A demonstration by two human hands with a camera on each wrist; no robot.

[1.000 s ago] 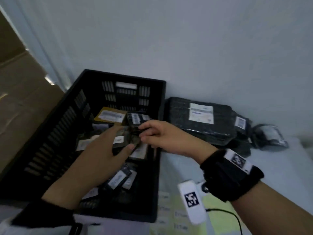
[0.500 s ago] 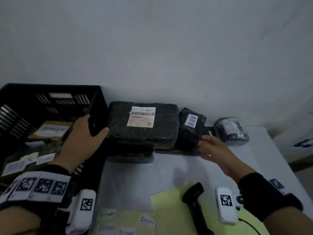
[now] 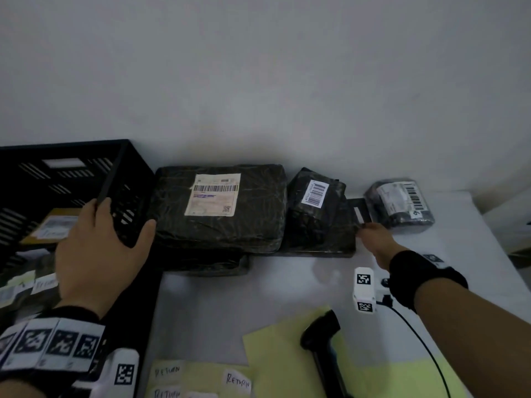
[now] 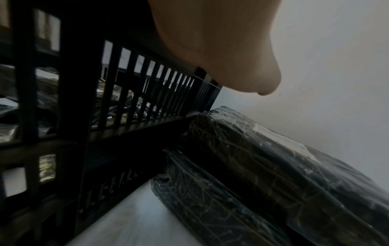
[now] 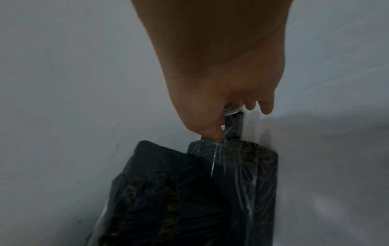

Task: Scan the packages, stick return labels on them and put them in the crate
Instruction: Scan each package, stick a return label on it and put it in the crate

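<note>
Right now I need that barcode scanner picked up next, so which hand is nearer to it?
Right. The right hand pinches a flat package's tab beyond the scanner, with its wrist just beside it. The left hand grips the crate wall, farther off.

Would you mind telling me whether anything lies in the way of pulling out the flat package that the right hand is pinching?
Yes. A small package with a barcode label lies on top of the flat package whose tab the right hand pinches. The large package lies beside it, possibly overlapping its left edge.
</note>
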